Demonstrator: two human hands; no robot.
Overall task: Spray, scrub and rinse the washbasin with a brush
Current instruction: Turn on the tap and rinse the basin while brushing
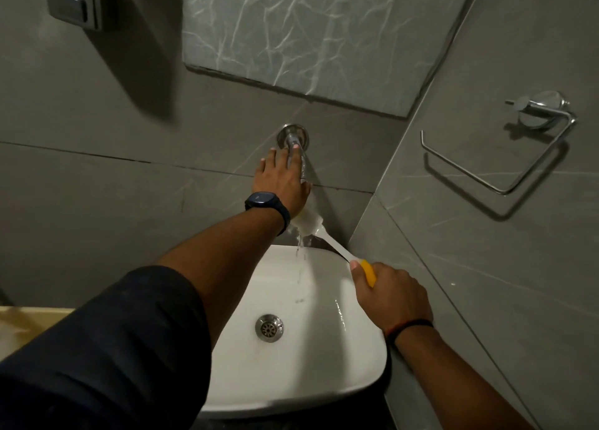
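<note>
A white washbasin with a steel drain sits in the wall corner. My left hand, with a dark watch on the wrist, rests on the chrome wall tap, fingers over its handle. My right hand grips the yellow handle of a brush. Its white head is held up under the tap spout, just below my left palm. Water runs off the brush head and falls into the basin.
A mirror hangs above the tap. A chrome towel ring is fixed to the right wall. A metal fitting is mounted at the upper left. A yellowish surface lies at the left edge.
</note>
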